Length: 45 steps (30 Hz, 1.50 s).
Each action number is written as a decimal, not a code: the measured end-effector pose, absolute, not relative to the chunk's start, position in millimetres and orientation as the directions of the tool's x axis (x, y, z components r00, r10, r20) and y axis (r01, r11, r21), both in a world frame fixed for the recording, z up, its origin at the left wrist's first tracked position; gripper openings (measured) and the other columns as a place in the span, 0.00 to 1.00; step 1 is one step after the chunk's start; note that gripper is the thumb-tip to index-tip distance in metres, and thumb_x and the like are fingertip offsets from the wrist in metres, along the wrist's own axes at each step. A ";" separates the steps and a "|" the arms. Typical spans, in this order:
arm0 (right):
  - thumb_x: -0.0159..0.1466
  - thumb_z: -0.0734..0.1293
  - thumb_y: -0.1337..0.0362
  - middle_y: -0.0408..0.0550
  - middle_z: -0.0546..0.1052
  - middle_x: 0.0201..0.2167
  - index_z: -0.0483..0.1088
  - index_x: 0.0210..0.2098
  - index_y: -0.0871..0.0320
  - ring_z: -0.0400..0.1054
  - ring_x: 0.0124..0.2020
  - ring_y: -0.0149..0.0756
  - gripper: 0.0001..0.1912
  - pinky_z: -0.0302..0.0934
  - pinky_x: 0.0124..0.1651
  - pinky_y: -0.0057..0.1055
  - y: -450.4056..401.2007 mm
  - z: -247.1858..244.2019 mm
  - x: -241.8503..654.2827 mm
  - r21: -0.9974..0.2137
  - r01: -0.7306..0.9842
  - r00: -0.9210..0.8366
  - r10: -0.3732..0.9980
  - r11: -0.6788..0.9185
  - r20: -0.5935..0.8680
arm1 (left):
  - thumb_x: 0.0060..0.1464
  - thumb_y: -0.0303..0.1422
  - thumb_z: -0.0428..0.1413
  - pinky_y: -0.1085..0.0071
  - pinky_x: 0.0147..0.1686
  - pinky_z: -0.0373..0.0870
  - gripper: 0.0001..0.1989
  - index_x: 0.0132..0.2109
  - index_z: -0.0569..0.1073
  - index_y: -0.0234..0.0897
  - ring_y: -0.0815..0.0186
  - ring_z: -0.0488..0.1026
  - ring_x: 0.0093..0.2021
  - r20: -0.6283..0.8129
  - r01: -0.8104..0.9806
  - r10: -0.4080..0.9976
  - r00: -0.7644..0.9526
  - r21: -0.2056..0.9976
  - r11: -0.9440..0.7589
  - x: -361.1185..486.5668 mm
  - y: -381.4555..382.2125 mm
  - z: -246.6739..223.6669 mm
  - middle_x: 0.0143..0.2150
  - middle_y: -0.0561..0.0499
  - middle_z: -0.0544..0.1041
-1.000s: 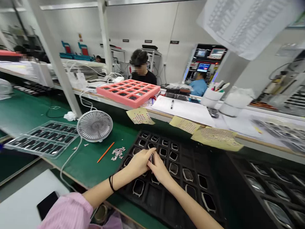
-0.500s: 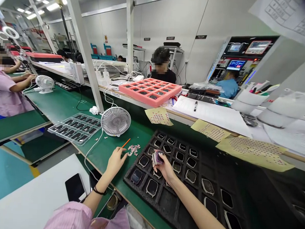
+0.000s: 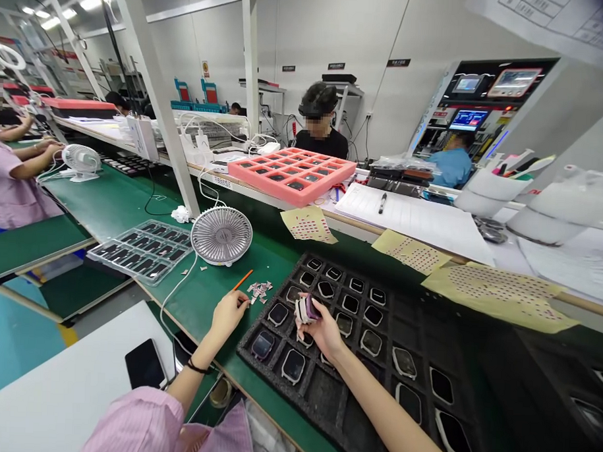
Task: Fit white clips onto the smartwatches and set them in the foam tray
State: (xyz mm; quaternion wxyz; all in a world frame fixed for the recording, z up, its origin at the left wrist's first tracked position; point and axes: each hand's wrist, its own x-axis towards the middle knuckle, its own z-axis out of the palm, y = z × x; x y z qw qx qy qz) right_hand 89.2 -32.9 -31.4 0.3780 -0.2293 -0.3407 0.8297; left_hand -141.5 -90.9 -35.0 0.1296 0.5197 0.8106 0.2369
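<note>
My right hand [image 3: 322,331] is closed around a small stack of smartwatch cases [image 3: 306,309], pale and purple at their edges, held above a black foam tray [image 3: 320,391]. Smartwatches with dark screens, such as this smartwatch [image 3: 293,365], sit in the tray's compartments. To the left, my left hand [image 3: 229,312] rests low over the green bench, thumb and forefinger pinched together beside a scatter of small whitish pieces [image 3: 260,290]. What the pinch holds is hidden. An orange stick [image 3: 243,280] extends past its knuckles; I cannot tell whether the hand grips it.
A grey-white fan [image 3: 222,236] and a clear tray of black parts [image 3: 142,250] stand on the bench. A pink foam tray [image 3: 293,194] and papers [image 3: 411,213] lie on the shelf, yellow sheets [image 3: 409,251] hanging below. A phone [image 3: 145,364] lies at lower left. Other people sit nearby.
The fingers of my left hand have drawn together near the small pieces. My right hand still holds the stack, now tilted slightly differently. The whole view has shifted a little.
</note>
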 end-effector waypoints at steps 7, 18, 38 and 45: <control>0.59 0.64 0.54 0.45 0.72 0.25 0.67 0.47 0.57 0.65 0.22 0.36 0.20 0.59 0.19 0.30 -34.5 -30.7 89.7 -0.731 -0.484 -0.607 0.786 -0.481 -0.115 | 0.54 0.30 0.50 0.69 0.35 0.68 0.06 0.32 0.71 0.37 0.61 0.75 0.34 0.022 0.752 0.909 -0.417 0.570 0.331 -143.1 -91.9 -31.4 0.32 0.49 0.77; 0.60 0.61 0.57 0.46 0.73 0.28 0.62 0.52 0.55 0.67 0.24 0.36 0.21 0.58 0.19 0.28 -39.8 -18.9 88.4 -0.716 -0.530 -0.607 0.793 -0.454 -0.053 | 0.57 0.39 0.49 0.69 0.41 0.72 0.15 0.42 0.75 0.36 0.63 0.75 0.40 0.214 0.452 0.937 -0.277 0.889 -0.070 -82.1 -94.2 0.9 0.42 0.46 0.78; 0.61 0.64 0.57 0.41 0.71 0.30 0.56 0.60 0.50 0.62 0.22 0.30 0.29 0.59 0.24 0.29 -54.7 -10.1 89.9 -0.843 -0.491 -0.546 0.832 -0.222 0.099 | 0.47 0.37 0.60 0.71 0.31 0.71 0.10 0.32 0.78 0.33 0.64 0.75 0.30 0.172 0.099 0.899 -0.404 0.985 -0.144 -39.7 -92.4 5.5 0.31 0.47 0.79; 0.61 0.63 0.58 0.43 0.71 0.28 0.59 0.58 0.51 0.62 0.24 0.34 0.27 0.58 0.21 0.28 -60.1 5.0 91.7 -0.758 -0.569 -0.579 0.810 -0.319 0.094 | 0.44 0.37 0.65 0.72 0.36 0.71 0.13 0.36 0.79 0.33 0.66 0.74 0.34 0.063 -0.240 0.924 -0.376 0.957 -0.163 -32.9 -96.6 8.4 0.34 0.48 0.78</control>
